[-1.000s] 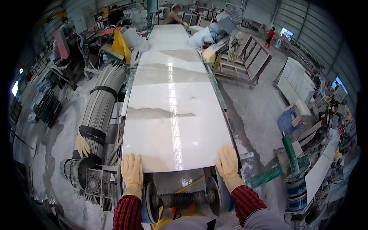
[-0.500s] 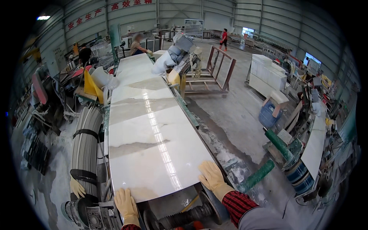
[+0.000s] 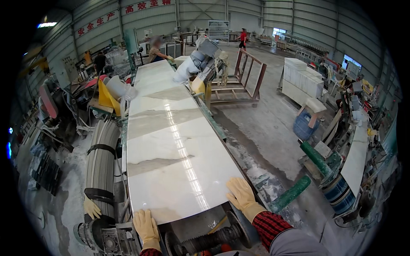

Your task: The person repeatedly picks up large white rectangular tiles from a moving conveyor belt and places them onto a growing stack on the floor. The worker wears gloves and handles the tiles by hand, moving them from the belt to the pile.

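Note:
A glossy white stone-look slab (image 3: 171, 187) with grey-beige veins lies flat on a long conveyor, its near edge overhanging a dark ridged roller (image 3: 200, 242). My left hand (image 3: 146, 228), in a pale yellow glove, rests at the slab's near left corner with fingers laid out flat. At the near right corner, my right hand (image 3: 243, 196) wears a matching glove, fingers stretched over the slab's edge. Neither hand is closed round anything. Beyond this slab, more veined slabs (image 3: 158, 91) run in line toward a grey machine head (image 3: 204, 49).
Bundled long strips (image 3: 101, 166) and a loose yellow glove (image 3: 91, 208) are on the left, near a motor (image 3: 106, 240). Green rollers (image 3: 291, 194) stick out on the right. Farther off are a rusty metal frame (image 3: 250, 79), a blue barrel (image 3: 305, 126), and a co-worker (image 3: 158, 52) by the conveyor.
The view has shifted slightly, so the scene sits a little further right. Both my hands stay at the slab's corners. A distant person in red has moved left.

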Available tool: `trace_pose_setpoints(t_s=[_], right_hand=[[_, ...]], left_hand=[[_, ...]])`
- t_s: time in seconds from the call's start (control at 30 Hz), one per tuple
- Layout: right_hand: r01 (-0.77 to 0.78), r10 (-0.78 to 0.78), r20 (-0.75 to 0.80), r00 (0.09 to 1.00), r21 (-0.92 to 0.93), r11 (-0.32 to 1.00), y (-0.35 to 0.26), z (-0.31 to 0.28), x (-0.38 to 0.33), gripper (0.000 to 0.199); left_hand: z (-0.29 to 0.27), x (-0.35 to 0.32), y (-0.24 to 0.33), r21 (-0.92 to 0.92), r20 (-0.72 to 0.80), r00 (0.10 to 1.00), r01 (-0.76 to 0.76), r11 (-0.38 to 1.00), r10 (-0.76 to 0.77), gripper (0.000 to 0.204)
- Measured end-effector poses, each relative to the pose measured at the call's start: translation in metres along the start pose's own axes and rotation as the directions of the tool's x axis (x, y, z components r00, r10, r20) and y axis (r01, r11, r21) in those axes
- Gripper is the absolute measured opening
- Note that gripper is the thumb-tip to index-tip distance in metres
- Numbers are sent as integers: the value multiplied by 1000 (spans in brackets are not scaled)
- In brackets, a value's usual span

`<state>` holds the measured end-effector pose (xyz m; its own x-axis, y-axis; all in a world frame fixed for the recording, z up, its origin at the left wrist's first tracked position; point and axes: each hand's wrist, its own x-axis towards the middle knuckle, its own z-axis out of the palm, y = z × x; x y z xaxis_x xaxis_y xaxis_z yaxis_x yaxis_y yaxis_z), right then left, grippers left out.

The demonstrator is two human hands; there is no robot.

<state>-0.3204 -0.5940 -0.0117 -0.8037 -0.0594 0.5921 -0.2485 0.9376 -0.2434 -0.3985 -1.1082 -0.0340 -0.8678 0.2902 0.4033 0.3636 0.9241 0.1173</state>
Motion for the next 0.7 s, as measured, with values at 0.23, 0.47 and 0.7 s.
trace_pose_setpoints(t_s=[0.23, 0.47, 0.7], right_hand=[[-5, 6, -7, 1000, 50, 999, -1, -2, -1, 49], [-44, 45, 0, 999, 73, 996, 3, 3, -2, 39], [-76, 74, 29, 997, 76, 994, 7, 11, 3, 37]], left_hand=[[2, -3, -2, -1, -51, 998, -23, 1000, 23, 47], [-1, -5, -1, -9, -35, 999, -19, 1000, 19, 46], [-5, -4, 3, 67, -6, 1000, -15, 998, 16, 47]])
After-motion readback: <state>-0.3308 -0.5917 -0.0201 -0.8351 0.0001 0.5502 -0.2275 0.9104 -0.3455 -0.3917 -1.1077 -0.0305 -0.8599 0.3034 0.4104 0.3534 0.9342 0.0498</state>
